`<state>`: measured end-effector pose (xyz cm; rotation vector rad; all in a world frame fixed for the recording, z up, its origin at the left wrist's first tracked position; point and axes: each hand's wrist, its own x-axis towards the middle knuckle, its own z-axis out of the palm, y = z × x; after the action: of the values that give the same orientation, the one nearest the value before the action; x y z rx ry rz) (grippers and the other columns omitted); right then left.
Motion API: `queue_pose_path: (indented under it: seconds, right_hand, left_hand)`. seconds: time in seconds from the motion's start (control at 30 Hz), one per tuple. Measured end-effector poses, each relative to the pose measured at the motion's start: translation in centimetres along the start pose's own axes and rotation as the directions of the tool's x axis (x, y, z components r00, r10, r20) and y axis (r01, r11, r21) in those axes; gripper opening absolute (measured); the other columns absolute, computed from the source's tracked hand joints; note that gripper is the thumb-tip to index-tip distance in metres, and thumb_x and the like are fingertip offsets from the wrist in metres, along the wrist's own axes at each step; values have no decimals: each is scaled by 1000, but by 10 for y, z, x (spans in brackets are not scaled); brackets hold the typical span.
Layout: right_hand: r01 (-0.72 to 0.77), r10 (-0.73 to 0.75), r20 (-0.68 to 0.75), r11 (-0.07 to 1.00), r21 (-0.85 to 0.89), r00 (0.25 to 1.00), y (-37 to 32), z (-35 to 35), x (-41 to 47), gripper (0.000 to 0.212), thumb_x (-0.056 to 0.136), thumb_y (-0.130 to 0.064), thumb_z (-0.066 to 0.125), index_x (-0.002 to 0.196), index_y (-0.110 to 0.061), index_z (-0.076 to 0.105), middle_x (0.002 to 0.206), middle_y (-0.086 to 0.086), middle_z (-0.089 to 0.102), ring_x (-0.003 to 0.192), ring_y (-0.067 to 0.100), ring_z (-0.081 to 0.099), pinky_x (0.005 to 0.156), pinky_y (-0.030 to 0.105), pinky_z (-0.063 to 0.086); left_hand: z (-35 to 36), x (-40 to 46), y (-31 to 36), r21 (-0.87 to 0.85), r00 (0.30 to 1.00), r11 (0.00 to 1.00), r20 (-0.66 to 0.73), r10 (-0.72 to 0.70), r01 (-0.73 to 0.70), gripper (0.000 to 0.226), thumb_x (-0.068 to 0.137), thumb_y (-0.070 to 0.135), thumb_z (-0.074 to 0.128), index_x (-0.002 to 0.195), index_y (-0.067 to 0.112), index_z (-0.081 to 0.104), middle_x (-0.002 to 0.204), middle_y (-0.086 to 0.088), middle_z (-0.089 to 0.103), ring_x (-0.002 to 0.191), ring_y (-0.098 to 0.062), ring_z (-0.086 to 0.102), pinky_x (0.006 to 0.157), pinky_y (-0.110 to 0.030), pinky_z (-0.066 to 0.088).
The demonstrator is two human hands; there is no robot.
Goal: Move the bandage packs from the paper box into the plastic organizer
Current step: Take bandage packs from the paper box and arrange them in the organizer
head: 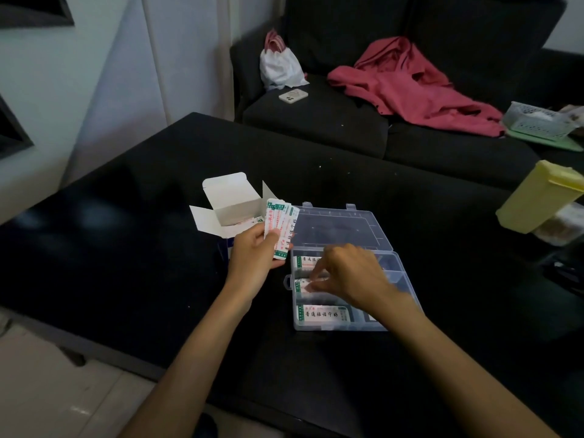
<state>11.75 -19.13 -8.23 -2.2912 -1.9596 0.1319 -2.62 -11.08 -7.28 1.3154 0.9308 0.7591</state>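
Note:
A white paper box stands open on the black table, with a few bandage packs showing inside. My left hand grips a fanned bundle of white, green and red bandage packs just right of the box. The clear plastic organizer lies open, its lid folded back. Bandage packs lie in its left compartments, one at the front and one at the back. My right hand reaches into the middle left compartment and pinches a pack there with its fingertips.
A yellow lidded container stands at the table's right edge. Behind the table is a dark sofa with a phone, a white bag, a pink garment and a white basket.

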Motion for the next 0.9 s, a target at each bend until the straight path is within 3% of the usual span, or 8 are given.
queue_pose_path:
  seconds: [0.1, 0.2, 0.37, 0.53, 0.6, 0.73, 0.83, 0.9]
  right_hand:
    - [-96, 98, 0, 976, 194, 995, 6, 2, -2, 25, 76, -45, 72, 95, -28, 72, 73, -14, 57, 63, 3, 52, 56, 18, 41]
    - [-309, 332, 35, 828, 468, 943, 21, -7, -5, 11, 78, -37, 72, 78, -27, 69, 69, -1, 63, 61, 13, 57, 59, 28, 52]
    - [-645, 600, 258, 750, 147, 757, 34, -10, -11, 42, 77, -53, 69, 61, -16, 59, 57, 0, 55, 53, 13, 50, 59, 28, 46]
    - [-642, 610, 333, 766, -18, 718, 19, -2, -9, 48, 82, -58, 60, 63, -22, 33, 70, -1, 44, 70, 15, 48, 70, 30, 42]
    - [-613, 583, 340, 790, -23, 738, 12, -7, -9, 43, 85, -56, 58, 69, -21, 40, 82, 1, 51, 80, 18, 50, 71, 30, 41]
    - [-541, 557, 266, 830, -138, 787, 1, -11, -9, 48, 87, -57, 54, 113, -16, 53, 114, 2, 60, 102, 20, 57, 79, 31, 41]
    - [-555, 574, 145, 818, -150, 806, 6, -12, -9, 45, 85, -64, 50, 84, -19, 54, 79, -2, 57, 77, 15, 57, 71, 31, 44]
    - [-582, 579, 66, 800, 149, 813, 8, -22, -9, 51, 88, -64, 42, 76, -18, 60, 63, -3, 55, 58, 12, 54, 65, 30, 49]
  left_hand:
    - [0, -1, 2, -13, 1000, 1000, 2, -23, 23, 34, 100, 14, 44, 133, 14, 52, 124, -5, 62, 101, -15, 65, 76, -25, 55]
    - [0, -1, 3, -17, 1000, 1000, 8, -20, 20, 34, 100, 14, 43, 132, 14, 53, 114, 0, 66, 99, -13, 66, 78, -27, 55]
    - [1, -1, 5, -31, 1000, 999, 9, -21, 21, 29, 100, 12, 43, 125, 17, 58, 102, 5, 66, 96, -11, 65, 76, -25, 55]
    - [3, -3, 5, -7, 999, 999, 20, -34, 34, 30, 100, 12, 43, 126, 14, 58, 115, -2, 65, 101, -15, 65, 79, -27, 55]
    - [2, -3, 4, 0, 999, 1000, 21, -26, 26, 30, 100, 12, 43, 126, 14, 58, 115, -2, 65, 102, -15, 65, 78, -26, 55]
    - [1, -3, 4, -16, 999, 1000, 42, -6, 7, 28, 100, 12, 43, 121, 18, 59, 102, 6, 66, 91, -7, 67, 72, -21, 56]
    - [0, -5, 4, -42, 994, 999, 111, -15, 19, 23, 99, 10, 45, 111, 23, 60, 90, 14, 66, 75, 4, 67, 63, -16, 55]
    - [-1, -4, 3, -7, 981, 999, 186, -46, 48, 23, 98, 12, 47, 114, 18, 63, 91, 8, 70, 78, 1, 69, 63, -17, 55]
